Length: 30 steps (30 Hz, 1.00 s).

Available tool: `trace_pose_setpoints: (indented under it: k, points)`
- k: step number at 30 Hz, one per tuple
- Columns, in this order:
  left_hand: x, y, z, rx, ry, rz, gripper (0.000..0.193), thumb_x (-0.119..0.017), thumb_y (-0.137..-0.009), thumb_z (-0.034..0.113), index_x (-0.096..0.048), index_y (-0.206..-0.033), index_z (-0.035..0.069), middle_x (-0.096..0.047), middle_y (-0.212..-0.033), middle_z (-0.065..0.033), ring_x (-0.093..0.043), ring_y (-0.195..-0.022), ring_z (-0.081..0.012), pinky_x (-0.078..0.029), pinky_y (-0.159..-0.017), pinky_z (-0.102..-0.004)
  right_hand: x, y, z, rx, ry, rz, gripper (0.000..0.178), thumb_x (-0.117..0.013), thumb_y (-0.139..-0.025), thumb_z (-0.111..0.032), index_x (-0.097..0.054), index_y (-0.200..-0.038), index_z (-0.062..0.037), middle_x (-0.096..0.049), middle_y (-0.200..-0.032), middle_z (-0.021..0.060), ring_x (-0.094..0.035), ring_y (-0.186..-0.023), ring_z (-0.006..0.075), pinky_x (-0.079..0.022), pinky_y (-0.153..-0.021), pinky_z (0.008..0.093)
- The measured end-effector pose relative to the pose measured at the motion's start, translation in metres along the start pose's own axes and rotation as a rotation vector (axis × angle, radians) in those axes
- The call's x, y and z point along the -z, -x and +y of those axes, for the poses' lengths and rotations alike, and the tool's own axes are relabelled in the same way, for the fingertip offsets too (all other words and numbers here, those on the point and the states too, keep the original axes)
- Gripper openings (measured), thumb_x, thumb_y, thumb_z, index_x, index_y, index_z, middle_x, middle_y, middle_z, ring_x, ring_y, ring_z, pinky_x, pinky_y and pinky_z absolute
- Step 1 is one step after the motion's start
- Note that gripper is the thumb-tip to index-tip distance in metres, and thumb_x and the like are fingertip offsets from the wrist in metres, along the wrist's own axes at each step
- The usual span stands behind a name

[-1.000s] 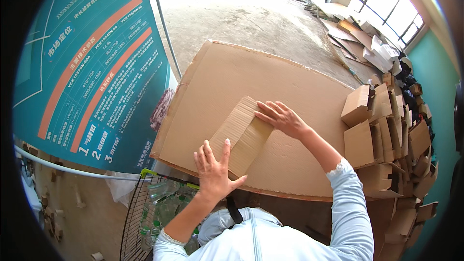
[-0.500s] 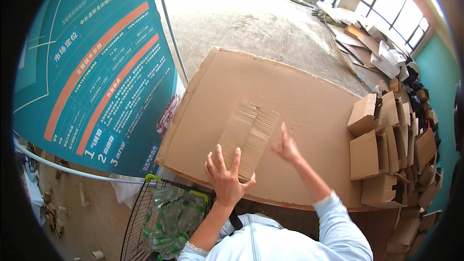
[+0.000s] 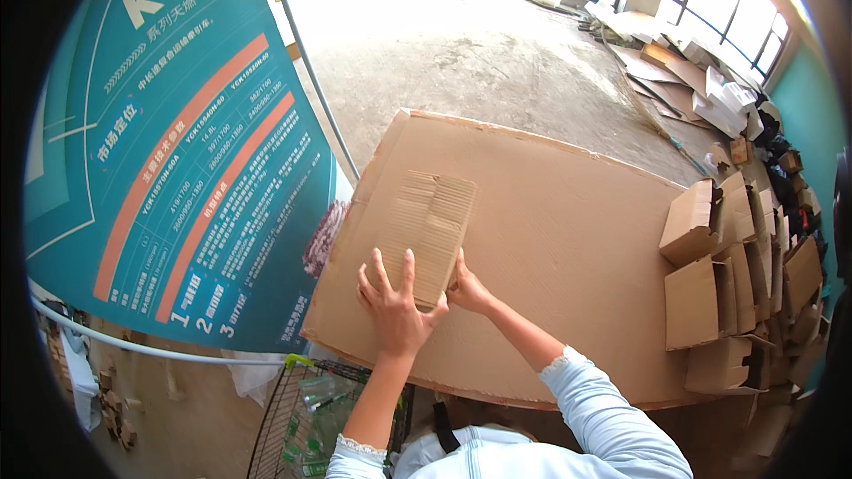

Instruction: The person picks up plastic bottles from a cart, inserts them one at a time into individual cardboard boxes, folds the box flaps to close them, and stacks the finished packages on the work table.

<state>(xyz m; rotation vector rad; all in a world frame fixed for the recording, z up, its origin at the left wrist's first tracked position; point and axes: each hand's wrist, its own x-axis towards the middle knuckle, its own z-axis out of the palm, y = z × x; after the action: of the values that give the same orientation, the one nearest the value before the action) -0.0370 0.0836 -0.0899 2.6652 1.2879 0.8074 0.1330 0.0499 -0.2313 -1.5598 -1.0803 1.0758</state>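
A small corrugated cardboard box (image 3: 437, 213) lies on a large brown cardboard-covered surface (image 3: 568, 257), left of its middle. A seam runs lengthwise along its top face. My left hand (image 3: 398, 312) spans the box's near end, fingers spread over the top and thumb at the near right corner. Close beside that thumb, my right hand (image 3: 469, 291) grips the right edge of the box with its fingers bent. Part of the right fingers is hidden by the box edge.
Several open cardboard boxes (image 3: 701, 297) are stacked at the right. A wire cart (image 3: 266, 421) holding plastic bottles stands at the near left. A tall teal banner (image 3: 177, 177) rises along the left side. Flat cardboard and scraps (image 3: 670, 80) lie at the far right.
My right hand has come in from the right, where it was held apart, and now touches the box's edge. The box sits more upright in view, with my left hand still on it.
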Motion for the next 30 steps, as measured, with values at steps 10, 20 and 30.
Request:
trace_pose_setpoints:
  k: [10, 20, 30]
  points:
    - [-0.098, -0.165, -0.076, 0.013, -0.193, 0.227, 0.082, -0.059, -0.074, 0.069, -0.055, -0.138, 0.017, -0.038, -0.145, -0.0278, -0.037, -0.125, -0.0533, -0.034, -0.098, -0.0643, -0.014, -0.124, -0.045, 0.187, -0.031, 0.057, 0.092, -0.052, -0.076, 0.004, -0.008, -0.156, -0.0061, -0.026, -0.157, 0.0223, -0.035, -0.142, 0.0318, -0.041, -0.109, 0.0347]
    - [-0.128, -0.253, -0.081, 0.091, -0.098, 0.084, 0.083, -0.059, -0.075, 0.068, -0.050, -0.143, 0.022, -0.034, -0.149, -0.0248, -0.033, -0.131, -0.0525, -0.029, -0.103, -0.0684, 0.033, 0.179, -0.018, -0.049, 0.022, -0.098, 0.076, -0.061, -0.091, -0.006, -0.021, -0.155, -0.0132, -0.023, -0.160, 0.0113, -0.030, -0.144, 0.0290, -0.038, -0.112, 0.0405]
    - [-0.129, -0.244, -0.061, 0.056, -0.225, -0.099, 0.079, -0.053, -0.087, 0.062, -0.034, -0.152, 0.021, -0.028, -0.158, -0.0125, -0.023, -0.144, -0.0413, -0.019, -0.114, -0.0642, 0.056, 0.376, -0.037, -0.426, 0.020, 0.589, 0.054, -0.065, -0.090, -0.005, -0.048, -0.141, -0.0049, -0.059, -0.130, 0.0156, -0.058, -0.119, 0.0211, -0.048, -0.101, 0.0344]
